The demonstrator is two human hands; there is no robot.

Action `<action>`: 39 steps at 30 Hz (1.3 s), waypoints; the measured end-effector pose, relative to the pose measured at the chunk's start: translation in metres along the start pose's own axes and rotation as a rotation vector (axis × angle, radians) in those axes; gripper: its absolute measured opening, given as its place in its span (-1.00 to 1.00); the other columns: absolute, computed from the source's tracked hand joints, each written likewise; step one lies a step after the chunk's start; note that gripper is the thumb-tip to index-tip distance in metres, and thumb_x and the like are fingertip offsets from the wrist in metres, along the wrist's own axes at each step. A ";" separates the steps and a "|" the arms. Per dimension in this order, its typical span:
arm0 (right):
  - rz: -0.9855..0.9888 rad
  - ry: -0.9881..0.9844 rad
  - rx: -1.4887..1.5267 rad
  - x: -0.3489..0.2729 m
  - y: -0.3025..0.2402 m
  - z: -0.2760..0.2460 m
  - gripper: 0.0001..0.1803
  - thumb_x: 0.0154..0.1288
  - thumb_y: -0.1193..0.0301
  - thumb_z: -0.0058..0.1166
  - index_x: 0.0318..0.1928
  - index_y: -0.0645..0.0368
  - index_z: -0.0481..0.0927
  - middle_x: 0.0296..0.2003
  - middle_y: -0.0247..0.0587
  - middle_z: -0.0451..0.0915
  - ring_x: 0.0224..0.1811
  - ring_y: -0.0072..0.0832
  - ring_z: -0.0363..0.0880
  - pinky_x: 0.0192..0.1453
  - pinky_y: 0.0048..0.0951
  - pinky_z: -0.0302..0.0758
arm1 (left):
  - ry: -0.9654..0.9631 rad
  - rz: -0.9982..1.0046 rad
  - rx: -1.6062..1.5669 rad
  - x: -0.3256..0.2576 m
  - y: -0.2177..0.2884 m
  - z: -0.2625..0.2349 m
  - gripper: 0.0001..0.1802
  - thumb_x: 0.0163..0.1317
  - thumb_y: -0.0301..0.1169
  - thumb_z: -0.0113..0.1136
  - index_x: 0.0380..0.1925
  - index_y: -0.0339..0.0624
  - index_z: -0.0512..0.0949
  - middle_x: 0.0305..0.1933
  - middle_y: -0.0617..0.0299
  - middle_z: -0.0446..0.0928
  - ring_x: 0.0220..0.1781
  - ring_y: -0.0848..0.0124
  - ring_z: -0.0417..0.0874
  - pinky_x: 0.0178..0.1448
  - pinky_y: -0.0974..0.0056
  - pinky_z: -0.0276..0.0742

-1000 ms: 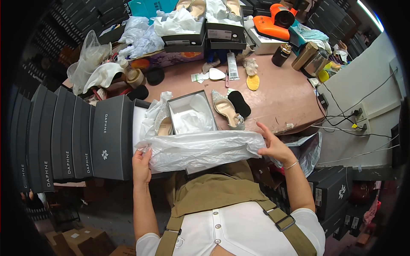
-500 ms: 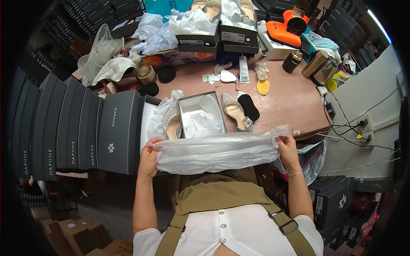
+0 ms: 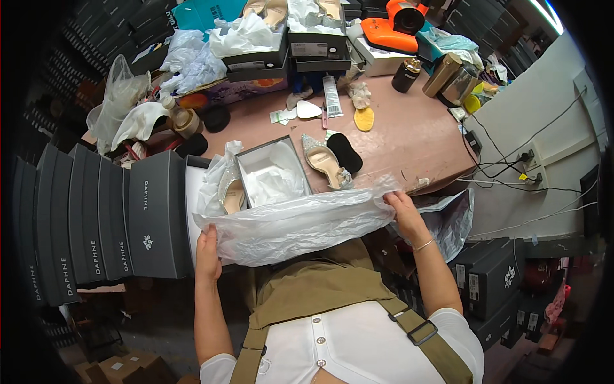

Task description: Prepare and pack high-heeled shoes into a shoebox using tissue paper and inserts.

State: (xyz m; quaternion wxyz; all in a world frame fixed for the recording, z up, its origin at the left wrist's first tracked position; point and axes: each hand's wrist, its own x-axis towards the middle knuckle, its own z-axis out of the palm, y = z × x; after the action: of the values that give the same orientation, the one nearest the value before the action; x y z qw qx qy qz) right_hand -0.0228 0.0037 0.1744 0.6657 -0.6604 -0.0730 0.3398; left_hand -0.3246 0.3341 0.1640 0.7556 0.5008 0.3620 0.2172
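I stretch a clear, crinkled plastic bag (image 3: pixel 300 221) flat between both hands, just in front of my chest. My left hand (image 3: pixel 208 246) grips its left end, and my right hand (image 3: pixel 401 206) pinches its right end at the table's near edge. Behind the bag stands an open grey shoe box (image 3: pixel 268 176) lined with white tissue paper. A glittery silver heeled shoe (image 3: pixel 325 161) lies on the pink table (image 3: pixel 409 141) to the box's right, beside a black insole pad (image 3: pixel 344 152). Another pale shoe (image 3: pixel 230 192) lies wrapped in plastic at the box's left side.
A row of dark grey shoe boxes (image 3: pixel 96 217) stands upright at my left. More open boxes (image 3: pixel 275 38), tissue paper, plastic bags, an orange device (image 3: pixel 390 25), a black bottle (image 3: pixel 406 73) and a metal kettle (image 3: pixel 451 80) crowd the far side. Cables run to wall sockets (image 3: pixel 531 166) at the right.
My hands have pulled apart and drawn the bag out wider and flatter. The view has shifted slightly closer to the table.
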 end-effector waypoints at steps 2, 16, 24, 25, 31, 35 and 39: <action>-0.033 0.007 0.039 0.002 0.009 -0.003 -0.59 0.27 0.36 0.16 0.07 0.32 0.49 -0.15 -0.28 0.60 -0.11 -0.47 0.54 0.06 -0.45 0.45 | -0.019 0.023 -0.022 -0.006 0.010 0.013 -0.65 0.40 -0.32 0.05 0.05 -0.34 0.47 -0.04 0.15 0.58 -0.06 0.42 0.59 0.06 0.30 0.50; -0.157 -0.237 -0.296 0.008 0.030 0.012 0.06 0.07 0.32 0.39 0.44 0.29 -0.04 0.25 -0.02 0.34 0.29 -0.37 0.30 0.37 -0.40 0.20 | 0.098 -0.020 0.013 0.002 -0.001 -0.001 -0.69 0.32 -0.60 -0.11 0.03 -0.35 0.47 -0.07 0.05 0.57 -0.06 0.32 0.61 0.07 0.27 0.55; -0.402 0.293 -0.561 0.031 0.062 0.012 -0.81 0.20 0.43 0.06 -0.27 0.32 0.58 -0.50 -0.22 0.60 -0.44 -0.54 0.52 -0.30 -0.40 0.48 | 0.049 -0.058 -0.228 0.003 0.005 -0.003 -0.72 0.34 -0.42 0.00 -0.01 -0.29 0.50 -0.05 0.07 0.56 -0.02 0.31 0.60 0.10 0.25 0.54; -0.326 0.319 -0.555 0.030 0.058 0.008 -0.81 0.23 0.42 0.03 -0.31 0.33 0.57 -0.53 -0.23 0.58 -0.48 -0.55 0.50 -0.34 -0.41 0.47 | 0.054 -0.045 -0.233 0.004 0.004 -0.005 -0.74 0.34 -0.40 0.02 -0.05 -0.28 0.51 -0.08 0.10 0.56 -0.07 0.32 0.60 0.07 0.27 0.54; -0.040 0.119 0.054 0.034 0.071 -0.042 -0.84 0.30 0.47 -0.03 -0.26 0.24 0.61 -0.30 -0.30 0.63 -0.27 -0.58 0.56 -0.19 -0.57 0.45 | 0.013 0.084 -0.132 0.008 -0.013 -0.015 -0.76 0.30 -0.24 0.05 -0.37 -0.19 0.51 -0.37 0.28 0.46 -0.29 0.43 0.47 -0.13 0.40 0.40; -0.122 0.282 -0.095 0.043 0.046 -0.086 -0.76 0.24 0.58 -0.13 -0.20 0.26 0.63 -0.17 -0.27 0.63 -0.18 -0.56 0.56 -0.11 -0.59 0.47 | -0.086 0.049 -0.218 -0.004 0.018 -0.007 -0.57 0.35 -0.12 -0.08 -0.41 -0.27 0.57 -0.36 0.22 0.55 -0.27 0.43 0.50 -0.06 0.37 0.36; -0.386 -0.132 -0.347 0.032 -0.058 0.016 -0.75 0.33 0.49 -0.05 -0.07 0.32 0.60 -0.14 -0.21 0.63 -0.09 -0.55 0.57 0.00 -0.50 0.48 | -0.247 0.050 0.287 0.004 0.034 -0.020 -0.56 0.33 -0.17 -0.02 -0.46 -0.35 0.61 -0.31 0.16 0.60 -0.26 0.40 0.53 -0.04 0.37 0.36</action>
State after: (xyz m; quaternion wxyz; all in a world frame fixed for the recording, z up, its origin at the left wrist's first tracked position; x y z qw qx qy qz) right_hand 0.0139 0.0407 0.2189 0.5888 -0.7149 -0.2979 0.2313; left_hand -0.3366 0.3625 0.1889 0.7095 0.6352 0.2811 0.1187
